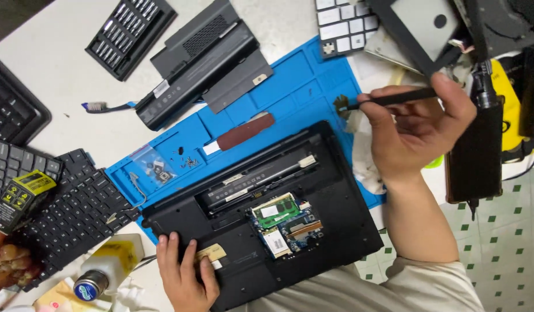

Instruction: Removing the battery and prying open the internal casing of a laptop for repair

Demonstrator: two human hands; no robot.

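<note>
A black laptop lies bottom-up on a blue work mat, its memory bay open with green and blue circuit boards showing. My left hand presses flat on the laptop's near left corner, next to a tan sticker. My right hand is raised above the mat's right side and grips a thin black brush, whose frayed bristle tip points left over the mat. White tissue lies under that hand.
A black battery and cover plate lie at the mat's top left, beside a toothbrush. A screwdriver bit case, loose keyboards, a small bottle, screws and a brown strip are nearby.
</note>
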